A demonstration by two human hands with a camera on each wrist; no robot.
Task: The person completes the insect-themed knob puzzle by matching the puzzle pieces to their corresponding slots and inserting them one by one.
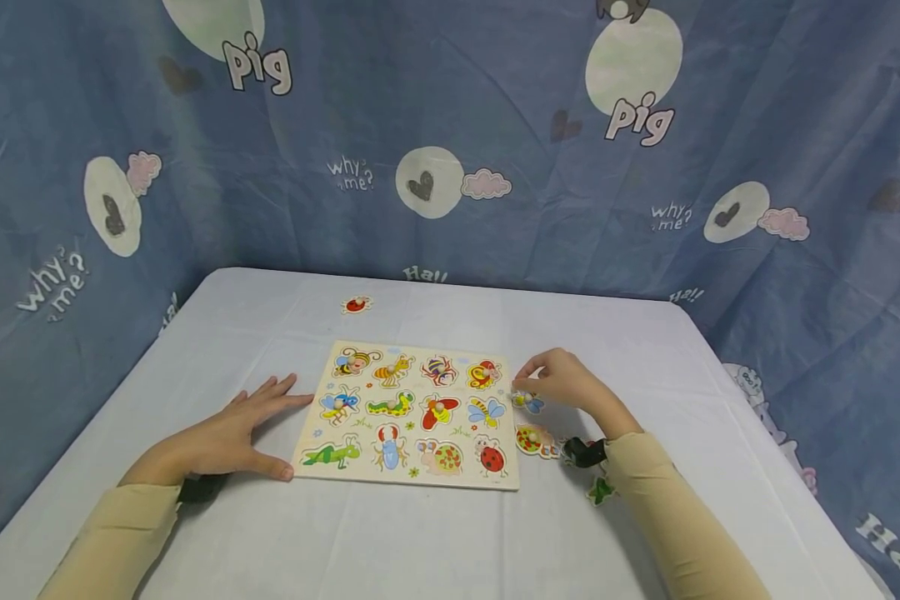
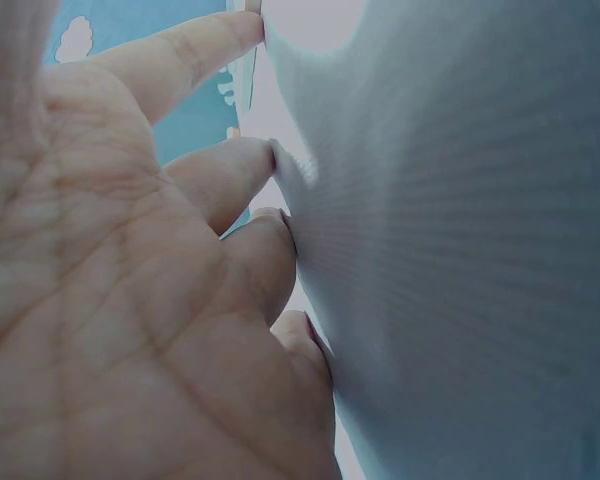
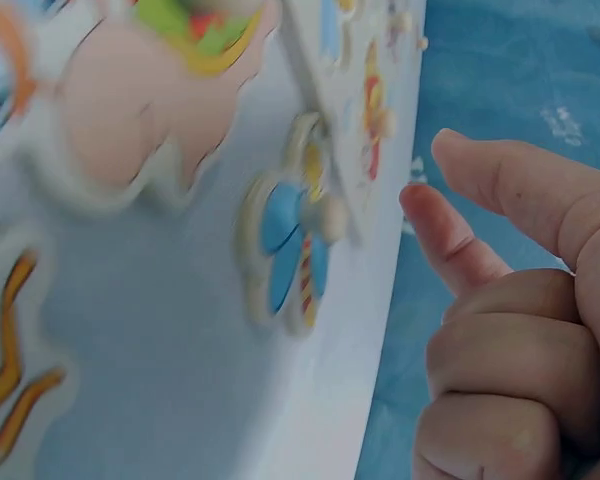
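Note:
A wooden peg puzzle board (image 1: pixel 425 429) with insect pictures lies flat on the white table. My left hand (image 1: pixel 221 435) rests spread on the cloth at its left side, thumb and index fingertips at the board's edge. My right hand (image 1: pixel 567 383) is just past the board's right edge, above a loose dragonfly piece (image 1: pixel 528 403) with blue wings. In the right wrist view, thumb and index finger point forward with a gap between them, apart from the dragonfly's wooden knob (image 3: pixel 328 218); the other fingers are curled and hold nothing.
A loose snail piece (image 1: pixel 537 442) lies beside the board's right edge. A green piece (image 1: pixel 600 490) sits nearer me, partly under the right forearm. Beyond the board is a red beetle-like piece (image 1: pixel 357 305). A blue printed curtain (image 1: pixel 450 108) hangs behind the table.

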